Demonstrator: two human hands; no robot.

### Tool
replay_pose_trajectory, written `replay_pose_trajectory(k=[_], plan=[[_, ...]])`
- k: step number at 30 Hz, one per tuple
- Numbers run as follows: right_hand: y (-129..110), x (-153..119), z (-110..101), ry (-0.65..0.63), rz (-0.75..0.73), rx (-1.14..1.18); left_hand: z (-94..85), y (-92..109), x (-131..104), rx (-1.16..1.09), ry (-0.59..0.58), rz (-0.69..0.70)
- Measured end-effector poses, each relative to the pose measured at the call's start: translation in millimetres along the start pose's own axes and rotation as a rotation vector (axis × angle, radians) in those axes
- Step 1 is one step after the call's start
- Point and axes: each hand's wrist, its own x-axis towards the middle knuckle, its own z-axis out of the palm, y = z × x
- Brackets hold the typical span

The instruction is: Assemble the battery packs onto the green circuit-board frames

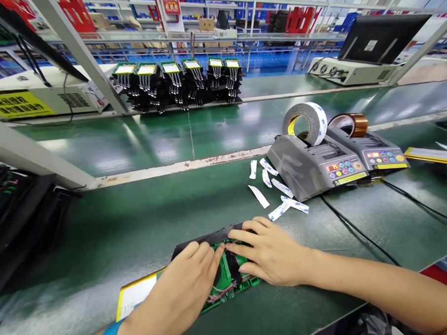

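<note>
A green circuit board [225,272] with a black strip and thin red wires lies along a black plastic housing [211,236] on the bench in front of me. My left hand [187,275] presses on its left part, fingers bent and held together, the thumb side by the middle. Across the right part rests my right hand [269,252], its fingers spread and their tips on the housing and board. A flat white panel with yellow edges [137,292] sticks out from beneath my left wrist. What lies under my left fingertips is hidden.
Several cut strips of white tape [259,196] lie beyond my right hand. Beside them stand two grey tape dispensers [312,166] with cables. Stacked boards with leads [175,83] stand at the back; black trays [22,220] are at left. A metal post [81,50] rises at back left.
</note>
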Motion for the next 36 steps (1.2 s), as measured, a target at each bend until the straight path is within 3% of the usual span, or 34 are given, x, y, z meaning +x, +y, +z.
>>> replay_pose_trajectory(k=[8, 14, 20, 22, 27, 32, 36], plan=[[-0.4, 3.0, -1.9, -0.028, -0.005, -0.044, -4.2, -9.3, -0.2, -0.157, -0.057, -0.032], [2.8, 0.1, 1.8, 0.036, -0.024, -0.011, -10.8, -11.5, 2.5, -0.252, -0.107, -0.068], [2.3, 3.3, -2.5, -0.026, -0.033, -0.045, -7.2, -11.4, -3.2, -0.401, -0.125, -0.142], [1.3, 5.9, -5.0, -0.042, -0.06, -0.085, -6.2, -12.3, -9.4, -0.445, -0.114, -0.169], [-0.4, 10.4, -9.0, -0.063, -0.127, -0.149, -0.3, -13.2, -40.3, -0.42, 0.102, -0.202], [0.3, 9.0, -8.7, -0.055, -0.1, -0.119, 1.3, -8.1, -62.2, -0.486, 0.024, -0.266], [-0.2, 8.3, -9.0, -0.056, -0.085, -0.092, 5.1, -11.1, -78.0, -0.576, 0.104, -0.462]])
